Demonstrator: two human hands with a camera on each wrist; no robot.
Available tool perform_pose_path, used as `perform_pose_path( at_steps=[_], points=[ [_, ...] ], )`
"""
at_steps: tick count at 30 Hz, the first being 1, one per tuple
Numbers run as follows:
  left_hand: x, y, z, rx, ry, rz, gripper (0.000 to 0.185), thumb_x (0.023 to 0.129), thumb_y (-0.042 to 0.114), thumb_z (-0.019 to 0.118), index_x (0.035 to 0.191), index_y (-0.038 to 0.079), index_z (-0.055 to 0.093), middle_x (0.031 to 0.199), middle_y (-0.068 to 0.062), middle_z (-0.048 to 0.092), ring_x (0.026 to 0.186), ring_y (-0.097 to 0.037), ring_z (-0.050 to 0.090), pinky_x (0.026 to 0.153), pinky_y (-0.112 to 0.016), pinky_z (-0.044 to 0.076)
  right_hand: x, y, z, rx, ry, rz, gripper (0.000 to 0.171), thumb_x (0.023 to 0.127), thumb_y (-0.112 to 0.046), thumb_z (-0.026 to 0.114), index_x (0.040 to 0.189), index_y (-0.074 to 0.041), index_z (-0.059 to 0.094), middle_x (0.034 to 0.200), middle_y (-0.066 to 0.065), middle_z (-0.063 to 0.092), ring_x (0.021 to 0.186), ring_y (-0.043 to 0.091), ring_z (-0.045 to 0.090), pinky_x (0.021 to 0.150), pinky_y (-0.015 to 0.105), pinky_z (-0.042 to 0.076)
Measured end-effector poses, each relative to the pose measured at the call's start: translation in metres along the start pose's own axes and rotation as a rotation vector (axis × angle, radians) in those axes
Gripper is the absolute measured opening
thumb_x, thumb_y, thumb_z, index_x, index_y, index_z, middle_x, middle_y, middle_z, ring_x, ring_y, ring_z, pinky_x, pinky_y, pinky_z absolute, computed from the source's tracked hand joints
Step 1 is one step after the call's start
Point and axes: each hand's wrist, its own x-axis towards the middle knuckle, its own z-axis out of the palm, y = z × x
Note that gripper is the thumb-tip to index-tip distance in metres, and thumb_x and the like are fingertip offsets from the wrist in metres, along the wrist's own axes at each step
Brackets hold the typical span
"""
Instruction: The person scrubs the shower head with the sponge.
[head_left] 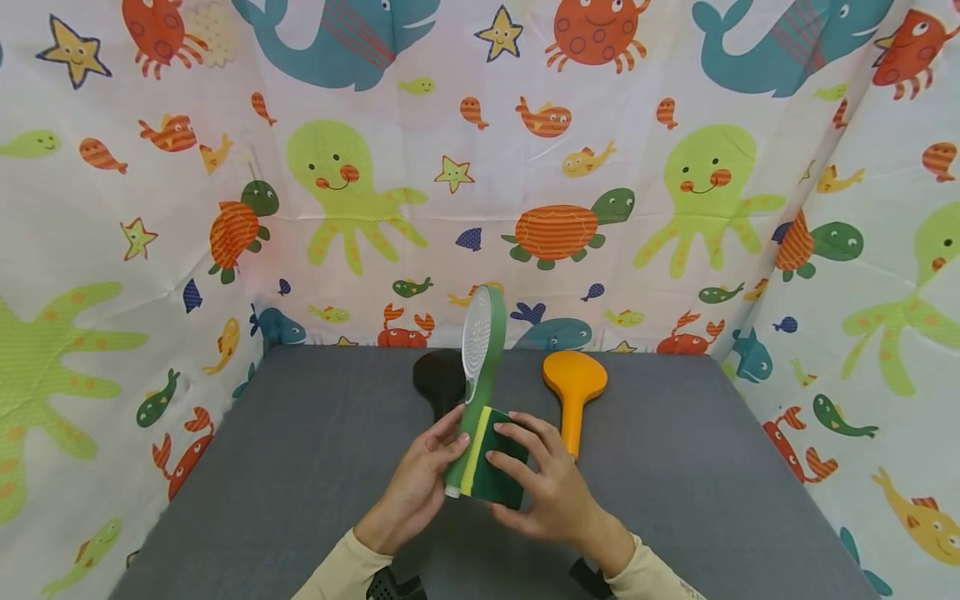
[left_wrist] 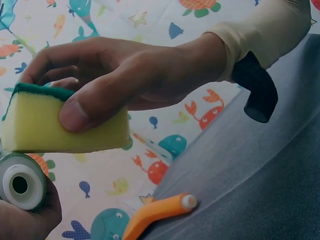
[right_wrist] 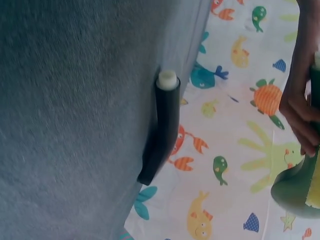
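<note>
In the right hand we see a rectangular sponge with a yellow foam layer and a dark green scouring layer. Its fingers spread over the green side and its thumb presses a narrow edge, so the grip is firm and about as wide as the sponge. The left hand closes narrowly round the handle of a green plastic shower head with a pale, perforated round face. We find this shower head raised between the 2 hands, above the table, nearly upright with its face turned to the left. The sponge's yellow side lies along the lower handle and appears to touch it.

Just beyond the hands, 2 more shower heads lie on the flat grey table: a black plastic shower head, partly hidden behind the green shower head, and a glossy orange plastic shower head to the right. Behind them we see a white curtain printed with sea animals.

We judge the step in hand to be wiping the green handle. The next move, we think, calls for the left hand to keep its hold while the sponge slides along the handle, with light, even pressure.
</note>
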Motion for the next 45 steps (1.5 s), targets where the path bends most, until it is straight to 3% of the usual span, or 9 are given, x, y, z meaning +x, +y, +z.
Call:
perform_pose_path(
  at_steps=[7, 18, 25, 34, 40, 45],
  points=[
    [0.002, -0.002, -0.001, -0.025, 0.003, -0.014, 0.061, 0.100, 0.020, 0.056, 0.155, 0.017, 0.029, 0.151, -0.010, 0.040, 0.128, -0.014, 0.049, 0.101, -0.029, 0.045, 0.000, -0.004, 0.001, 0.004, -0.008, -0.030, 0.045, 0.089, -0.049, 0.060, 0.116, -0.014, 0.067, 0.130, 0.018, 0.058, 0.119, 0.039, 0.050, 0.104, 0.046, 0.040],
    [-0.001, -0.001, 0.003, -0.011, -0.015, -0.025, 0.064, 0.099, 0.018, 0.059, 0.155, 0.016, 0.030, 0.153, -0.013, 0.036, 0.128, -0.016, 0.048, 0.099, -0.024, 0.046, 0.009, 0.010, -0.008, -0.027, -0.011, 0.021, 0.046, 0.089, -0.050, 0.060, 0.117, -0.015, 0.066, 0.132, 0.017, 0.056, 0.123, 0.039, 0.048, 0.105, 0.048, 0.040],
    [-0.001, 0.000, 0.003, -0.013, -0.003, -0.030, 0.064, 0.098, 0.021, 0.060, 0.155, 0.018, 0.031, 0.153, -0.012, 0.037, 0.130, -0.017, 0.046, 0.101, -0.028, 0.046, 0.006, 0.002, -0.003, -0.002, 0.022, -0.016, 0.045, 0.089, -0.049, 0.060, 0.116, -0.013, 0.067, 0.130, 0.020, 0.057, 0.119, 0.040, 0.049, 0.103, 0.047, 0.040],
    [0.000, -0.003, -0.002, -0.052, -0.026, -0.025, 0.066, 0.098, 0.020, 0.060, 0.155, 0.016, 0.028, 0.160, -0.010, 0.030, 0.142, -0.018, 0.038, 0.103, -0.024, 0.045, 0.001, -0.003, 0.002, 0.006, -0.001, -0.034, 0.044, 0.088, -0.048, 0.061, 0.115, -0.013, 0.068, 0.129, 0.019, 0.058, 0.118, 0.040, 0.050, 0.104, 0.046, 0.039],
    [-0.002, -0.003, -0.002, -0.039, -0.037, -0.042, 0.065, 0.097, 0.019, 0.060, 0.155, 0.016, 0.029, 0.156, -0.015, 0.035, 0.133, -0.016, 0.047, 0.100, -0.025, 0.046, 0.005, 0.006, -0.003, -0.021, 0.000, -0.009, 0.045, 0.086, -0.048, 0.065, 0.114, -0.013, 0.067, 0.130, 0.019, 0.058, 0.120, 0.040, 0.050, 0.107, 0.045, 0.037],
    [-0.005, -0.001, -0.001, -0.012, -0.052, -0.056, 0.064, 0.098, 0.019, 0.059, 0.155, 0.015, 0.029, 0.152, -0.016, 0.040, 0.127, -0.015, 0.051, 0.100, -0.025, 0.044, 0.010, 0.014, -0.008, -0.061, 0.016, -0.003, 0.043, 0.088, -0.049, 0.062, 0.111, -0.013, 0.068, 0.129, 0.019, 0.058, 0.119, 0.041, 0.050, 0.102, 0.049, 0.042]
  ],
)
